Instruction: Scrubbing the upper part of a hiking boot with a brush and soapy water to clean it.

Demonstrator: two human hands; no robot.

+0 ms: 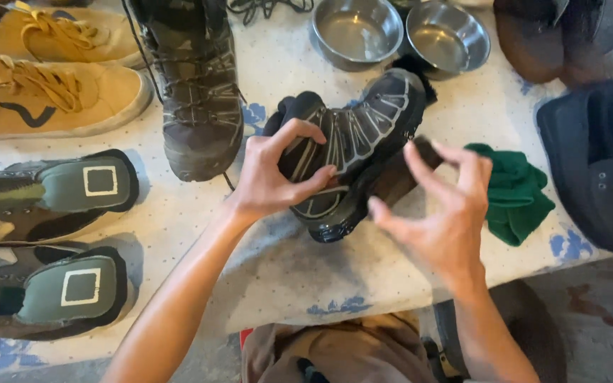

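Note:
A black and grey hiking boot (pixel 363 135) lies on its side in the middle of the table, its toe toward me. My left hand (pixel 271 174) grips it at the toe and the lacing. My right hand (pixel 441 213) pinches a dark brown brush (pixel 402 174) against the boot's side. A green cloth (pixel 512 191) lies just right of that hand.
A matching camouflage boot (pixel 196 85) stands behind my left hand. Two tan sneakers (pixel 51 99) and two green-tongued shoes (pixel 65 191) line the left. Two steel bowls (pixel 356 32) sit at the back, a dark slip-on shoe (pixel 590 163) at the right. The white patterned tablecloth (pixel 299 269) ends near my lap.

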